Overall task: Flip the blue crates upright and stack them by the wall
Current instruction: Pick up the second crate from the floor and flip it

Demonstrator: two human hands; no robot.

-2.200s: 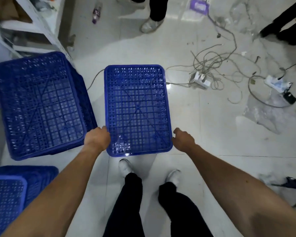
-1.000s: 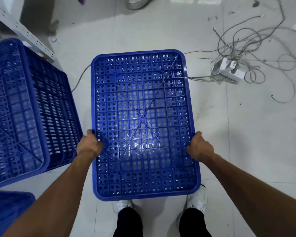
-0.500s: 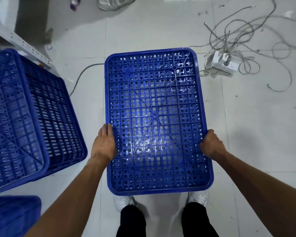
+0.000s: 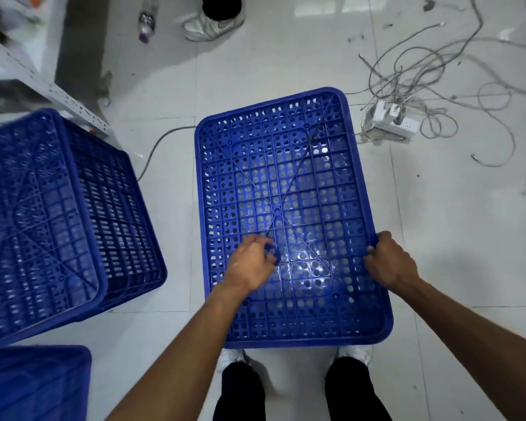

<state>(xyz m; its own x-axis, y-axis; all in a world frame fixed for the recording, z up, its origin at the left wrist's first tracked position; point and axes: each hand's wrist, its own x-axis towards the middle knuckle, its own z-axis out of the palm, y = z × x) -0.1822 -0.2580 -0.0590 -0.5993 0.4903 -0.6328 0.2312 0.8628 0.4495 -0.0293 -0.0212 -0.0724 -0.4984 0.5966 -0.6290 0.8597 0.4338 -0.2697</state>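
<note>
A blue perforated crate [image 4: 286,183] is bottom-up in front of me, lifted above my feet. My right hand [image 4: 389,262] grips its right rim. My left hand [image 4: 251,265] lies on the crate's grid bottom near the middle, fingers curled into the holes. Another blue crate [image 4: 58,220] stands bottom-up on the floor to the left, beside a white metal rack [image 4: 52,95]. The corner of a third blue crate [image 4: 34,384] shows at the lower left.
Tangled cables and a white power strip [image 4: 392,120] lie on the tiled floor at the upper right. Another person's shoe [image 4: 210,24] and a bottle [image 4: 146,25] are at the top. My own feet are under the held crate.
My left hand has left the crate's left rim and moved onto the middle of its bottom. The crate has shifted slightly right and closer; my right hand keeps its hold.
</note>
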